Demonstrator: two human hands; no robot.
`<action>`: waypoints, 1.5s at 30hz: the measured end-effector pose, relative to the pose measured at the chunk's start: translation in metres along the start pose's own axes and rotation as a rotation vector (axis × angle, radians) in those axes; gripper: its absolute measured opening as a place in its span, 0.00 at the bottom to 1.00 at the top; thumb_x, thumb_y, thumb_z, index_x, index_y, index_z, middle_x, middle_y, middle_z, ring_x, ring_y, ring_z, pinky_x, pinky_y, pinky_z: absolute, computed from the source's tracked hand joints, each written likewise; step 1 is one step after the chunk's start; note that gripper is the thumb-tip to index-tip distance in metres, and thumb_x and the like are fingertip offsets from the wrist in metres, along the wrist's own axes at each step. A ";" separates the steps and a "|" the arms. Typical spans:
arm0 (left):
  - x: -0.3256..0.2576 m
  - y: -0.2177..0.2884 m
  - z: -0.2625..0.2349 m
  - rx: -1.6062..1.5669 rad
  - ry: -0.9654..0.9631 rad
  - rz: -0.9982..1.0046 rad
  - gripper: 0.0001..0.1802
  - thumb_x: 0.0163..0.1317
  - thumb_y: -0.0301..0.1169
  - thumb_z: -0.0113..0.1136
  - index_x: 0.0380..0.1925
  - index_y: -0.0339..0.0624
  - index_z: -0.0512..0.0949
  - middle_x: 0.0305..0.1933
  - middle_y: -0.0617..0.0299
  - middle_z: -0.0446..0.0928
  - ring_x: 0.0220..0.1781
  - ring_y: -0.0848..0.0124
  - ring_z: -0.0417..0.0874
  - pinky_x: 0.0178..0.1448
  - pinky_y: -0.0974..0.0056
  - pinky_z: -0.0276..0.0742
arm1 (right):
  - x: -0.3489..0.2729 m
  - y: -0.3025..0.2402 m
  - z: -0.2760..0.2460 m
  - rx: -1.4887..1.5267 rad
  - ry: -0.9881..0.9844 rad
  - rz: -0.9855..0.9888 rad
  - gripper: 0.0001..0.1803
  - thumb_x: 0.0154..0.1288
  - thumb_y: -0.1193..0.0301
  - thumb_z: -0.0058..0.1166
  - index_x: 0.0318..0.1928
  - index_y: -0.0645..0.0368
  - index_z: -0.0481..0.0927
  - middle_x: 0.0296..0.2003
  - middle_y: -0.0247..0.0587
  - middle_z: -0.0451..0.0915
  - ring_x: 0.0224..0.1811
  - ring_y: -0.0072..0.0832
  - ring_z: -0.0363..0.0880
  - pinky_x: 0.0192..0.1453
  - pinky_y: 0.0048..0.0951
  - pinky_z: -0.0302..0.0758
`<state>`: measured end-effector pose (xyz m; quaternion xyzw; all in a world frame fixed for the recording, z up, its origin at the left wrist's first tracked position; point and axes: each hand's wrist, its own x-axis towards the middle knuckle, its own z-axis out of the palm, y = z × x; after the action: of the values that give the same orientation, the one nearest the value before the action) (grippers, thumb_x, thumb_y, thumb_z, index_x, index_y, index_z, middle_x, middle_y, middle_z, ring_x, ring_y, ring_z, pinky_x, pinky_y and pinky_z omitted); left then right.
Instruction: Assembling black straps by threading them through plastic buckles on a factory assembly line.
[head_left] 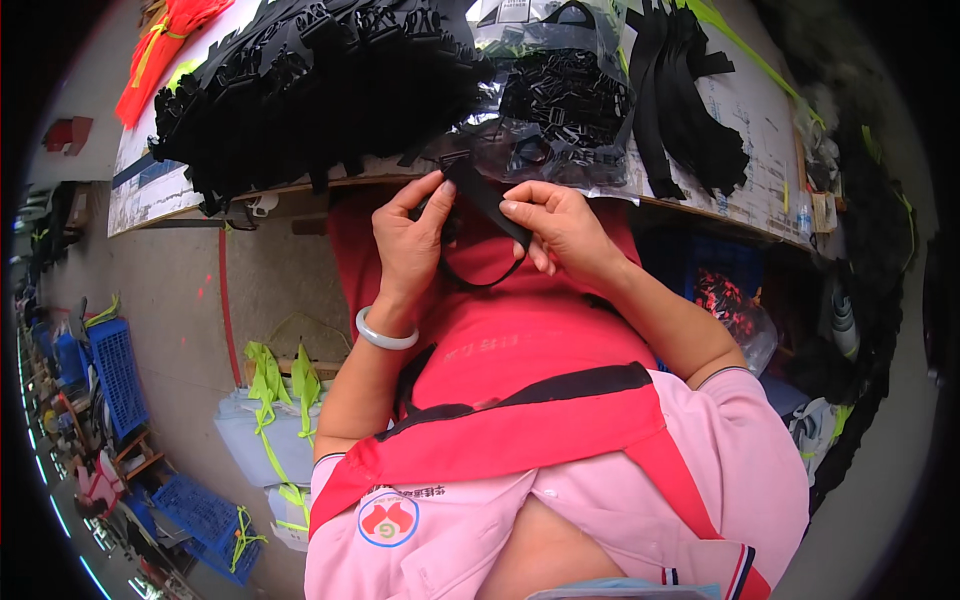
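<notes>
Above my lap, both hands hold a black webbing strap [480, 200] between them. Near the strap's upper end, where a small black buckle [455, 158] shows, my left hand [408, 240] pinches it between thumb and fingers. My right hand [565, 228] grips the strap lower down, thumb on top and fingers beneath. A loop of the same black webbing hangs below, between the hands. Just beyond, on the table, lies a clear plastic bag [560, 110] full of black buckles. The left fingertips partly hide the strap's edge.
A large heap of black straps with buckles [310, 110] covers the table's left part. Several loose black straps [690, 110] lie on the right. An orange-red bundle [165, 60] is at the far left corner. Blue crates [120, 375] and pale fabric stacks [260, 430] stand on the floor.
</notes>
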<state>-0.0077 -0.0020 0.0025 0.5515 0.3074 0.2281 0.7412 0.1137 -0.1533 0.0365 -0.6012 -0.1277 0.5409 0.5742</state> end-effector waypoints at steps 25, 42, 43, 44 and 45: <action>0.008 0.008 -0.027 -0.050 -0.148 -0.248 0.12 0.64 0.35 0.61 0.35 0.34 0.81 0.20 0.64 0.77 0.16 0.79 0.74 0.17 0.74 0.68 | -0.001 -0.024 0.025 -0.238 -0.043 -0.943 0.05 0.63 0.80 0.58 0.40 0.65 0.80 0.44 0.38 0.77 0.36 0.21 0.75 0.39 0.21 0.74; -0.001 0.002 -0.018 0.039 0.057 0.090 0.10 0.65 0.31 0.62 0.39 0.35 0.82 0.24 0.70 0.76 0.19 0.84 0.72 0.19 0.76 0.66 | 0.025 0.007 0.018 -0.208 -0.048 -0.060 0.07 0.68 0.67 0.54 0.34 0.57 0.76 0.22 0.24 0.74 0.19 0.08 0.67 0.22 0.12 0.61; -0.001 0.003 -0.019 0.029 0.066 0.077 0.10 0.64 0.30 0.62 0.39 0.34 0.82 0.26 0.70 0.77 0.21 0.84 0.72 0.20 0.77 0.65 | 0.025 0.006 0.020 -0.220 -0.043 -0.063 0.07 0.68 0.67 0.54 0.34 0.57 0.76 0.22 0.23 0.74 0.18 0.08 0.66 0.21 0.12 0.60; -0.001 0.000 -0.020 0.030 0.066 0.087 0.10 0.64 0.30 0.62 0.39 0.34 0.82 0.26 0.70 0.77 0.21 0.84 0.72 0.20 0.77 0.65 | 0.025 0.005 0.021 -0.222 -0.045 -0.072 0.07 0.68 0.67 0.54 0.34 0.57 0.76 0.22 0.23 0.74 0.18 0.08 0.66 0.21 0.12 0.60; 0.000 -0.005 -0.021 0.067 0.086 0.148 0.09 0.64 0.30 0.62 0.40 0.34 0.82 0.28 0.70 0.78 0.24 0.84 0.73 0.23 0.77 0.66 | 0.025 0.003 0.023 -0.216 -0.042 -0.076 0.07 0.67 0.68 0.54 0.34 0.57 0.76 0.22 0.23 0.74 0.19 0.08 0.66 0.21 0.12 0.61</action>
<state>-0.0226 0.0109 -0.0066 0.5868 0.3047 0.2955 0.6896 0.1035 -0.1228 0.0267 -0.6428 -0.2202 0.5142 0.5233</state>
